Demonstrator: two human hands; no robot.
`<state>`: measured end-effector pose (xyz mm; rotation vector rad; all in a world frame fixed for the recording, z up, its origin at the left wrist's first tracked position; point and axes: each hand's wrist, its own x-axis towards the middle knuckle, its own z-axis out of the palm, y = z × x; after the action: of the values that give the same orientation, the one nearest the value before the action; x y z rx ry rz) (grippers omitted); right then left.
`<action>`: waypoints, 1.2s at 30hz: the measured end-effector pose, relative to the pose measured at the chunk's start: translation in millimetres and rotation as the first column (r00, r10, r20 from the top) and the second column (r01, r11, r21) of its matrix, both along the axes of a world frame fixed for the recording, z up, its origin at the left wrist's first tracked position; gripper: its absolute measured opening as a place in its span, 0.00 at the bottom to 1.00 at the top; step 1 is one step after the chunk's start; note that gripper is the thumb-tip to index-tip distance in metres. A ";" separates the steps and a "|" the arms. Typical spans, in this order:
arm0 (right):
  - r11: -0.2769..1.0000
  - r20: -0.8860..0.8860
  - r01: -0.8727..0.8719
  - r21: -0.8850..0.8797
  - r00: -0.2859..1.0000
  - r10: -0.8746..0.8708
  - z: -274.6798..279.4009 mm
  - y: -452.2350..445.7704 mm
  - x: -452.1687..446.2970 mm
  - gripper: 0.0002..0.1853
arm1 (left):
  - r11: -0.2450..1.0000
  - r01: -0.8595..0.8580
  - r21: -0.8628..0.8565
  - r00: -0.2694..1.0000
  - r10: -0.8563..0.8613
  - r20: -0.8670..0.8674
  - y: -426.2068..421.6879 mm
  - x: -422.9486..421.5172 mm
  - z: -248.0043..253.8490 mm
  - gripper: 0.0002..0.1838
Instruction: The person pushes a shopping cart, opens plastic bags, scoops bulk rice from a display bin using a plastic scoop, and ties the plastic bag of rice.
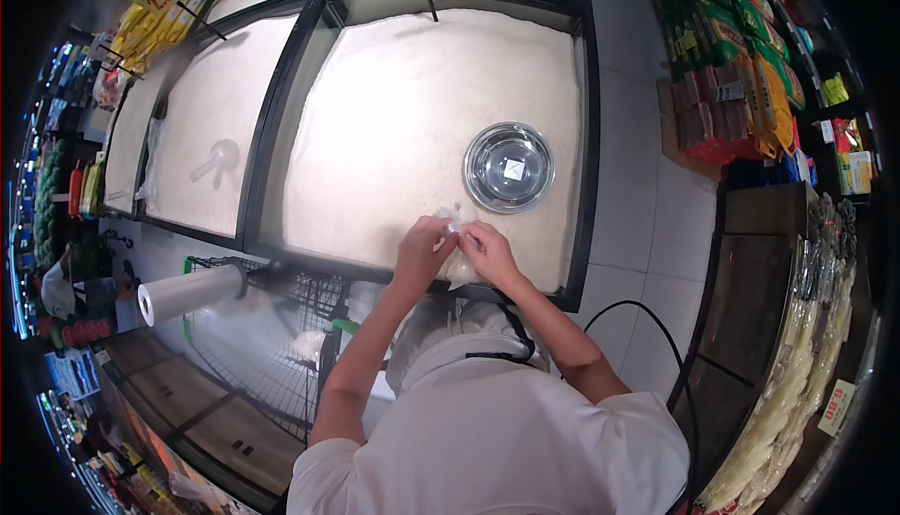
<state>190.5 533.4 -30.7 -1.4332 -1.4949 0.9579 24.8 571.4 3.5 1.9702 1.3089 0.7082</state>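
Both my hands meet over the near edge of a bin of pale grain or flour (384, 112). My left hand (424, 251) pinches the gathered neck of a clear plastic bag (463, 269). From the other side, my right hand (487, 251) grips the same neck, its fingers closed. The lower part of the bag hangs between my wrists, with something pale inside. Just beyond my right hand, a round clear bowl (509, 167) with a white square label rests on the bin's contents.
A white scoop (218, 161) lies in the left bin. Black dividers (272, 131) separate the bins. A roll of plastic bags (191, 295) and a wire shopping cart (262, 365) are at the lower left. Stacked packages (722, 65) stand right of the tiled aisle (623, 159).
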 end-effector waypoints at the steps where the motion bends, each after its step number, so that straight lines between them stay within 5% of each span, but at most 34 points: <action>1: 1.000 0.003 0.007 0.002 1.000 -0.007 -3.6 1.6 1.0 0.08 | 1.000 -0.005 0.022 1.000 0.004 0.019 1.4 2.9 -0.8 0.12; 6: 0.999 0.011 0.026 0.019 1.000 -0.027 -5.0 -2.0 2.8 0.09 | 0.990 -0.051 0.130 0.989 0.068 -0.134 2.7 16.2 6.7 0.11; 8: 0.987 -0.033 0.071 -0.145 0.997 -0.076 5.0 -3.1 1.4 0.10 | 0.989 -0.118 0.084 0.988 0.125 -0.087 4.1 19.0 -2.6 0.11; 9: 0.970 -0.050 0.090 -0.226 0.993 -0.104 9.6 -3.6 1.1 0.11 | 0.987 -0.159 -0.009 0.987 0.159 -0.007 5.4 20.2 -7.4 0.11; 14: 0.997 0.140 0.025 0.071 0.990 -0.035 8.1 -0.7 1.9 0.13 | 0.775 -0.129 -0.619 0.804 0.447 0.392 12.7 15.1 -24.4 0.11; 20: 0.983 0.165 -0.023 0.181 0.986 -0.008 1.0 -1.3 0.7 0.12 | 0.718 -0.063 -0.694 0.797 0.455 0.397 11.1 11.1 -17.8 0.13; 23: 0.990 0.099 -0.001 0.139 0.995 -0.013 4.1 -2.0 -1.9 0.10 | 0.703 -0.035 -0.711 0.791 0.454 0.410 11.9 7.0 -22.4 0.13; 26: 0.993 0.026 0.036 0.108 0.999 -0.039 6.0 -1.6 -7.4 0.08 | 0.861 -0.059 -0.505 0.889 0.275 0.366 9.6 -3.6 -52.8 0.11; 30: 0.994 -0.055 0.063 0.093 0.997 -0.058 4.8 -2.3 -15.6 0.06 | 0.916 -0.097 -0.389 0.963 0.186 0.196 5.6 -11.8 -15.7 0.10; 33: 0.998 -0.276 0.054 0.015 0.960 -0.048 -5.3 -0.7 -18.4 0.06 | 0.917 -0.030 -0.397 0.953 0.146 0.266 6.6 -17.6 -18.3 0.10; 36: 0.966 -0.577 0.008 -0.257 0.801 -0.160 -7.3 -1.6 -18.6 0.06 | 0.922 0.042 -0.385 0.948 0.084 0.305 13.1 -16.6 -8.7 0.09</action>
<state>171.9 531.8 -38.0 -1.1854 -0.8573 1.4139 8.2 584.5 -5.2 1.4579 1.1686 0.6814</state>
